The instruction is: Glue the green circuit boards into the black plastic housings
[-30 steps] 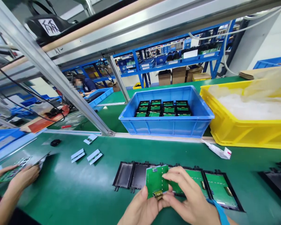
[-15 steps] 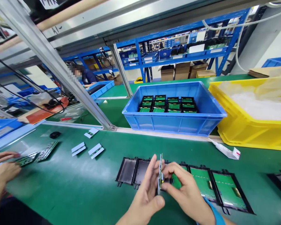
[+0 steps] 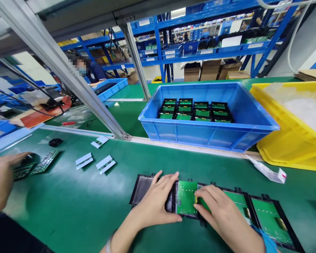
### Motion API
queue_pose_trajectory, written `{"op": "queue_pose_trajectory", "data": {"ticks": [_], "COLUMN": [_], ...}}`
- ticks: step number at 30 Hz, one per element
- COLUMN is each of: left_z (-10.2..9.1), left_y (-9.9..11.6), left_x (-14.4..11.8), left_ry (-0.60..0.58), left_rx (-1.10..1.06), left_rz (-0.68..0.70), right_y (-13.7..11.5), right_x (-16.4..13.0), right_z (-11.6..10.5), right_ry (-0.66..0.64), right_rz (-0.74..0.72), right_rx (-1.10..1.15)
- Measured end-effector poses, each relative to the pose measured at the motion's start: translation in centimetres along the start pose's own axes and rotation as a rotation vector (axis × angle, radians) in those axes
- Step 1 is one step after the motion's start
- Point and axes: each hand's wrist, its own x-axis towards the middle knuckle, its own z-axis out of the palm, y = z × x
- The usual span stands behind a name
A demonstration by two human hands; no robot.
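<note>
A row of black plastic housings (image 3: 141, 185) lies on the green mat in front of me. My left hand (image 3: 154, 205) and my right hand (image 3: 222, 214) hold a green circuit board (image 3: 186, 198) flat in the second housing from the left. Left fingers lie along the board's left edge and over the housing, with the thumb below the board. Right fingertips pinch its right edge. The leftmost housing is empty. Two housings (image 3: 272, 219) to the right each hold a green board.
Behind the row stand a blue bin (image 3: 200, 135) of boards in black housings and a yellow bin (image 3: 287, 151). A white packet (image 3: 268, 172) lies by them. White labels (image 3: 105, 164) and a slanted aluminium post (image 3: 76, 88) are left. A co-worker's hands (image 3: 1, 177) handle boards (image 3: 45, 161).
The board went from upright in my hands to lying flat in the second housing. My view tilted down. The co-worker's hands set boards on the mat at the left.
</note>
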Motion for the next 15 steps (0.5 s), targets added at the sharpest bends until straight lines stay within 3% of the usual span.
{"op": "queue_pose_trajectory", "data": {"ticks": [15], "left_z": [0.3], "left_y": [-0.8], "left_x": [-0.5], "left_ry": [0.053], "left_rx": [-0.008], "left_rz": [0.008], "right_y": [-0.2], "right_x": [1.3], "right_z": [1.8], "right_ry": [-0.075], "right_rz": [-0.077], "right_rx": [-0.247]}}
